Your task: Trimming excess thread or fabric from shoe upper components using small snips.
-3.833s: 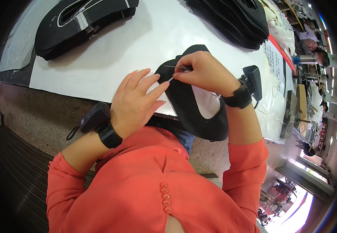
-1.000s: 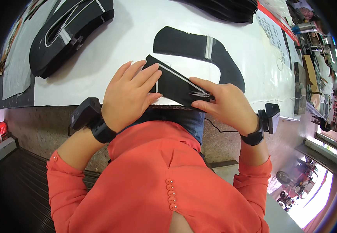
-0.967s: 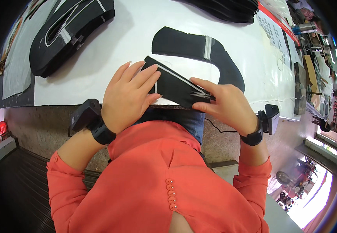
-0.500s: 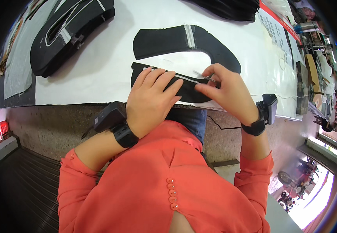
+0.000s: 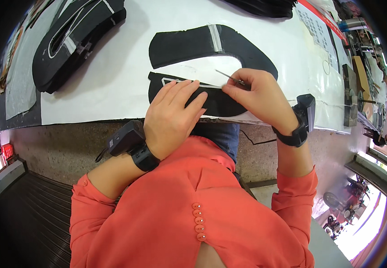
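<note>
A black U-shaped shoe-upper-like piece (image 5: 180, 47) lies on the white-covered table, its bend at the right and a pale band across its far arm. Along the inner edge of its near arm runs a narrow white tape (image 5: 209, 85). My left hand (image 5: 171, 114) rests flat on that near arm, fingers stretched out over the tape's left part. My right hand (image 5: 258, 96) is closed round a thin pointed metal tool (image 5: 226, 75), its tip pointing far left. The right thumb and fingertips are at the tape's right part; whether they also pinch it is hidden.
A thick stack of black curved pieces (image 5: 75, 49) with white lines stands at the far left. Another black stack (image 5: 269, 8) lies at the far edge. To the right are a printed sheet (image 5: 316, 35) and a dark block (image 5: 349, 94). The table's near edge runs below my hands.
The metal tool has turned, so its tip now points up and away from the piece. My right fingertips have moved slightly left and farther along the tape. My left hand stays nearly in place.
</note>
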The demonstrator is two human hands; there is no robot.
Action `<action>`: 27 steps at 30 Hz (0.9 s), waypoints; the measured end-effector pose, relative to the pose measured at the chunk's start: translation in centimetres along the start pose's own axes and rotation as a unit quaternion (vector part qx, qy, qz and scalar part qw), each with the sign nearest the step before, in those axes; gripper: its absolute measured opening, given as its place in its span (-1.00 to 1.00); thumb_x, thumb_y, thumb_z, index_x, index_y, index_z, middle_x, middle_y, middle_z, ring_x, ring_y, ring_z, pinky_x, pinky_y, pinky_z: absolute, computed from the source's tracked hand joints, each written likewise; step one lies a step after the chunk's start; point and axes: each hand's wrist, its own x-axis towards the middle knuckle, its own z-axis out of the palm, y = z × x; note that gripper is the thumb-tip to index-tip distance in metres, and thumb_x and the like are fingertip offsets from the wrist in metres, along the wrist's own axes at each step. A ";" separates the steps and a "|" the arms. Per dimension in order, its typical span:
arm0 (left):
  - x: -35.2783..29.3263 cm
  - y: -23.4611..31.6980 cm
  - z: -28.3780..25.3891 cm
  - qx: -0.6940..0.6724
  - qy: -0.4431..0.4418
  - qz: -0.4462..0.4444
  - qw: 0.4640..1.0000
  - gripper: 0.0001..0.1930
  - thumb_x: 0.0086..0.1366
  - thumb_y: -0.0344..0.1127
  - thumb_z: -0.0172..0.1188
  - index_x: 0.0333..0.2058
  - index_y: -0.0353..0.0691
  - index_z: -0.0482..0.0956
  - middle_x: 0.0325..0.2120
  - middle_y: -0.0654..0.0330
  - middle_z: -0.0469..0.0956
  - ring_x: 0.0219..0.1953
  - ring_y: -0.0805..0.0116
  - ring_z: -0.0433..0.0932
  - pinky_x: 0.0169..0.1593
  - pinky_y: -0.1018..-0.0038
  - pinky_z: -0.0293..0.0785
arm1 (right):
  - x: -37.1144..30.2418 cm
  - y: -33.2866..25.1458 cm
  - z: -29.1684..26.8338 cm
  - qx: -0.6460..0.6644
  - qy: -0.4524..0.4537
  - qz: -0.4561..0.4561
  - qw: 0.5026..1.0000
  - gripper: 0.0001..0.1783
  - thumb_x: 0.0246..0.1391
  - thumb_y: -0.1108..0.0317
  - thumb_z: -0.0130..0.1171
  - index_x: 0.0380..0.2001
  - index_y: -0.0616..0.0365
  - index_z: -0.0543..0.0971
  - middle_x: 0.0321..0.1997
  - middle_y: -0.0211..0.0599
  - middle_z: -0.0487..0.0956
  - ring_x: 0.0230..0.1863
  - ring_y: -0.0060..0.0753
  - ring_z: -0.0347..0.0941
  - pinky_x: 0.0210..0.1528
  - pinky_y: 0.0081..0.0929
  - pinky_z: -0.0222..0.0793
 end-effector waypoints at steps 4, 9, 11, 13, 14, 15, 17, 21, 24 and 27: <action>0.0 -0.1 -0.2 -0.009 0.002 -0.002 1.000 -0.67 0.23 -0.36 0.35 -0.01 -0.21 0.65 0.07 0.09 0.57 0.14 0.09 0.55 0.24 0.08 0.44 | 0.1 -0.5 -0.5 0.077 -0.006 0.072 0.994 -0.68 0.03 0.24 0.34 -0.44 0.38 0.65 -0.62 -0.13 0.53 -0.58 -0.41 0.43 -0.41 -0.45 0.37; 0.0 -0.2 -0.1 -0.007 0.000 0.001 1.000 -0.67 0.23 -0.37 0.35 -0.02 -0.22 0.65 0.08 0.09 0.57 0.14 0.08 0.55 0.23 0.09 0.44 | -0.4 1.3 0.7 -0.010 0.036 0.045 0.998 -0.66 0.00 0.23 0.33 -0.46 0.40 0.64 -0.63 -0.07 0.51 -0.60 -0.34 0.44 -0.43 -0.43 0.36; 0.0 -0.1 -0.1 -0.005 -0.004 0.001 1.000 -0.67 0.23 -0.37 0.35 -0.02 -0.22 0.65 0.08 0.09 0.57 0.14 0.08 0.55 0.23 0.09 0.44 | -0.5 1.1 0.7 -0.019 0.034 0.045 0.998 -0.65 -0.01 0.23 0.32 -0.47 0.40 0.63 -0.63 -0.04 0.51 -0.60 -0.30 0.44 -0.43 -0.41 0.37; -0.1 -0.2 -0.1 -0.018 0.000 -0.006 1.000 -0.68 0.24 -0.41 0.33 -0.02 -0.24 0.65 0.08 0.07 0.57 0.15 0.06 0.54 0.23 0.10 0.44 | -0.4 0.6 0.5 -0.030 0.024 0.062 0.997 -0.66 -0.02 0.24 0.31 -0.47 0.41 0.63 -0.61 0.02 0.53 -0.59 -0.18 0.48 -0.42 -0.37 0.39; -0.1 -0.2 0.0 -0.018 -0.002 -0.006 1.000 -0.68 0.24 -0.41 0.33 -0.02 -0.24 0.65 0.08 0.07 0.57 0.15 0.06 0.54 0.23 0.10 0.44 | -0.4 0.6 0.6 -0.028 0.025 0.063 0.997 -0.66 -0.02 0.24 0.31 -0.47 0.41 0.63 -0.61 0.02 0.53 -0.59 -0.18 0.48 -0.42 -0.37 0.39; 0.0 -0.2 0.3 -0.023 -0.002 0.012 1.000 -0.68 0.22 -0.44 0.31 -0.03 -0.25 0.64 0.08 0.07 0.58 0.16 0.06 0.54 0.24 0.11 0.44 | -0.4 0.6 0.6 -0.036 0.025 0.054 0.998 -0.66 -0.02 0.24 0.31 -0.47 0.41 0.63 -0.60 0.04 0.54 -0.58 -0.14 0.50 -0.41 -0.36 0.40; 0.3 0.0 0.6 -0.030 -0.004 0.031 0.999 -0.68 0.21 -0.47 0.29 -0.03 -0.27 0.64 0.07 0.06 0.58 0.16 0.05 0.54 0.25 0.11 0.43 | -0.4 0.6 0.6 -0.043 0.027 0.046 0.998 -0.66 -0.02 0.24 0.31 -0.47 0.42 0.63 -0.59 0.06 0.55 -0.56 -0.10 0.52 -0.41 -0.34 0.41; 1.3 1.1 1.2 -0.052 -0.022 0.080 0.995 -0.66 0.11 -0.52 0.23 -0.08 -0.30 0.62 0.06 0.05 0.58 0.14 0.04 0.56 0.24 0.11 0.46 | -0.4 1.0 0.6 -0.033 0.021 0.041 0.998 -0.67 0.00 0.25 0.29 -0.45 0.40 0.65 -0.56 0.07 0.57 -0.54 -0.08 0.55 -0.38 -0.33 0.44; 1.7 1.6 1.5 -0.046 -0.024 0.083 0.995 -0.68 0.11 -0.51 0.24 -0.11 -0.30 0.61 0.05 0.04 0.58 0.11 0.04 0.57 0.23 0.12 0.48 | -0.6 2.1 -0.2 0.006 0.007 0.037 0.999 -0.68 0.01 0.25 0.28 -0.42 0.39 0.66 -0.55 0.06 0.58 -0.52 -0.07 0.57 -0.36 -0.33 0.46; 1.9 1.5 1.4 -0.037 -0.030 0.095 0.994 -0.70 0.11 -0.49 0.24 -0.13 -0.31 0.61 0.04 0.04 0.58 0.10 0.05 0.58 0.23 0.13 0.49 | -1.0 2.3 -0.8 0.010 0.004 0.050 0.999 -0.69 0.01 0.26 0.27 -0.41 0.38 0.67 -0.53 0.05 0.60 -0.49 -0.03 0.58 -0.34 -0.33 0.48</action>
